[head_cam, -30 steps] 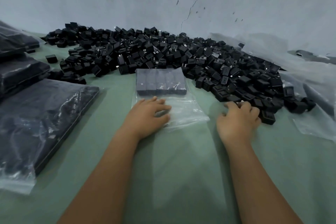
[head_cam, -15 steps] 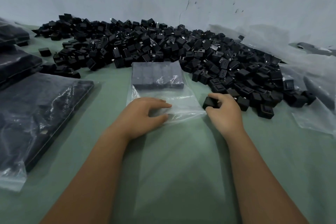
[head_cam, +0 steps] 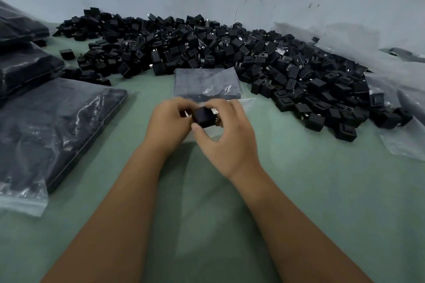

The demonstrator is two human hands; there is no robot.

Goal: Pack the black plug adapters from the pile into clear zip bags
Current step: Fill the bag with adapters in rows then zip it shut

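While the right hand pinches a small black cube-shaped plastic plug adapter between thumb & fingertips, the left hand sits curled just beside it at the near edge of the clear zip bag; it looks to be gripping the bag's mouth, but the film is hidden under both hands, so can't tell for sure. That bag lies flat on the green tabletop, its far half already filled w/ a tidy layer of adapters, right up against the big loose pile of black adapters along the wall. Handling, as I judge it: the adapter is light, rigid, smooth-sided, so it won't crush but could slip, and a grip across two opposite flat faces is best, keeping clear of the metal prongs, which could snag or puncture the film. The bag is thin, limp & slick, w/ no shape of its own, so it prob. needs one lip pinched & lifted to keep the mouth open while the adapter slides in flat beside the others. Filled dark zip bags lie stacked at left, more crumpled clear plastic at right.
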